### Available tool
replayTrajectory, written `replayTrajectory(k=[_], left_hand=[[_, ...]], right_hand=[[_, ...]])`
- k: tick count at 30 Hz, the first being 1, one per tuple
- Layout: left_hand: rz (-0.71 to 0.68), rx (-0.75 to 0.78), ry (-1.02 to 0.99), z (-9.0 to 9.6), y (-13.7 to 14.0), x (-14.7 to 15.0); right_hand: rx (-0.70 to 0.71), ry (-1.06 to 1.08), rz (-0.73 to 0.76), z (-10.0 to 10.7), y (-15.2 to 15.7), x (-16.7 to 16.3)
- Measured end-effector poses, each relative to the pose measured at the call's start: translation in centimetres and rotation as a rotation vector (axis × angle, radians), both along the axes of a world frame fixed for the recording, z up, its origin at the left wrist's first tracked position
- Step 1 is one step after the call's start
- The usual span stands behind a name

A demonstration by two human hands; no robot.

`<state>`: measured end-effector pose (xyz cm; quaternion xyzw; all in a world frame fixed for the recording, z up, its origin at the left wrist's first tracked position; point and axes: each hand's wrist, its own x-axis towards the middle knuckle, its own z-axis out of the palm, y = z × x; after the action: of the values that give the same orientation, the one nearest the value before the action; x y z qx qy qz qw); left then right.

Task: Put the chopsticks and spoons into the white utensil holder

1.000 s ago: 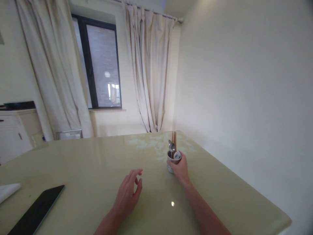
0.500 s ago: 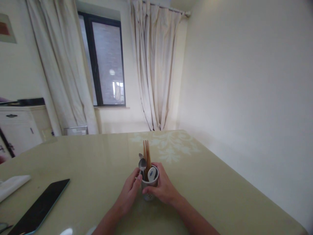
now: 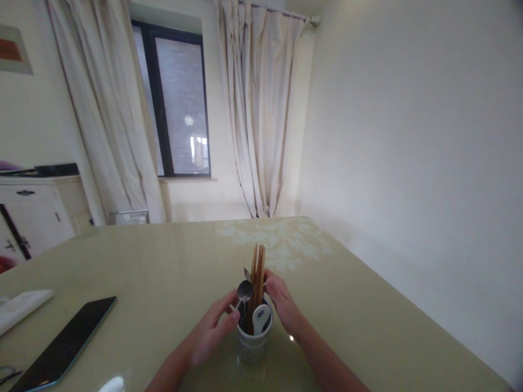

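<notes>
A pale ceramic cup (image 3: 253, 344) with a raised pattern stands upright on the table, holding several wooden chopsticks (image 3: 257, 277), metal spoons (image 3: 245, 291) and a white ceramic spoon (image 3: 260, 317) with a blue mark. At the cup's left rim is my left hand (image 3: 218, 318), thumb and fingers closed around a thin pale piece that I cannot identify. My right hand (image 3: 285, 305) is at the far right of the rim, its bent fingertips beside the chopsticks. The chopsticks and cup partly hide what those fingertips grip.
A dark flat tablet-like slab (image 3: 67, 345) lies on the left of the table (image 3: 163, 272), with a white object (image 3: 26, 309) beyond it. Another white rounded item (image 3: 112, 385) shows at the lower edge. A wall (image 3: 408, 163) runs along the right.
The cup with its utensils has come nearer and slightly right. My right hand has left the cup's front and moved up to the rim beside the chopsticks. My left hand stays at the left rim.
</notes>
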<state>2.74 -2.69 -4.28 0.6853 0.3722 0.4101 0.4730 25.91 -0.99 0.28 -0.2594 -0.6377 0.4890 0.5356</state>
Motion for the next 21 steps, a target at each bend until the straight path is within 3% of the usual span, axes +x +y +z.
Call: replayTrajectory(k=[7,12,21], left_hand=[[0.038,0.033,0.126,1.5,-1.1,0.3],[-0.012,0.027,0.107,2.7,-1.3,0.4],[-0.057,-0.005,0.068,2.2,-0.9,0.8]], right_hand=[[-0.181,0.028,-0.066,0.3,0.0,-0.3],[-0.201,0.056,-0.094,0.7,-0.4,-0.4],[-0.231,0.189,-0.091,1.2,-0.4,-0.3]])
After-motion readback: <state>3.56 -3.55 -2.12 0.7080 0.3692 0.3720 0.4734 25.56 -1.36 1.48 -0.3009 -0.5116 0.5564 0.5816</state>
